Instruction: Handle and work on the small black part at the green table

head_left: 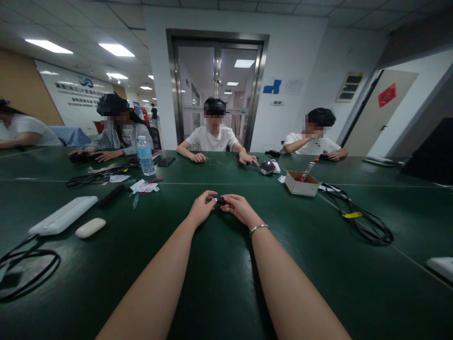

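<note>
Both of my forearms stretch out over the dark green table. My left hand and my right hand meet at the middle of the table, fingers pinched together on a small black object held between them. What the object is I cannot make out. A thin bracelet sits on my right wrist.
A white keyboard and white mouse lie at left, with a black cable loop. A water bottle and small cardboard box stand farther off. Coiled black cables lie at right. Several people sit across the table.
</note>
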{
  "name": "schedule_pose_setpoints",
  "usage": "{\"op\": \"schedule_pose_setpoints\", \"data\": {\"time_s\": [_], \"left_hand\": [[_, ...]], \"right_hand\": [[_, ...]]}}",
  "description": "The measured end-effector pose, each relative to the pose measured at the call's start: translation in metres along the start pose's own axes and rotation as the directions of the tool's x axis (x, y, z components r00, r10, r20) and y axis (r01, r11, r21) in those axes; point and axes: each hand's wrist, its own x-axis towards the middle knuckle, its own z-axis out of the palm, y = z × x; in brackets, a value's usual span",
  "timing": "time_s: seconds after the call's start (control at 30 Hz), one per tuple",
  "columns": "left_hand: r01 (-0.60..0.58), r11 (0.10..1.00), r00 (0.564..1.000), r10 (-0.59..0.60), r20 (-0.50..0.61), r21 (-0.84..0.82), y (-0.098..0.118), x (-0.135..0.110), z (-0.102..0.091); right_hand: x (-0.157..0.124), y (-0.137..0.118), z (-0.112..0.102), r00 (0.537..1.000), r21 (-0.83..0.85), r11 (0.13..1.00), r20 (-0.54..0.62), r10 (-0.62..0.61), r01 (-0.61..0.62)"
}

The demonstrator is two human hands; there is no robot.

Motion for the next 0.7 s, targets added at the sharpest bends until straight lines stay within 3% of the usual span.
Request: {"op": "schedule_pose_setpoints", "data": {"time_s": [0.7], "left_hand": [[-0.020,1.000,1.000,0.020,0.001,0.017,-0.0003,0.0004,0.0004]], "right_hand": [[0.0024,0.0013,-0.0004,1.000,-0.012,1.000,-0.004,0.007,-0.007]]}}
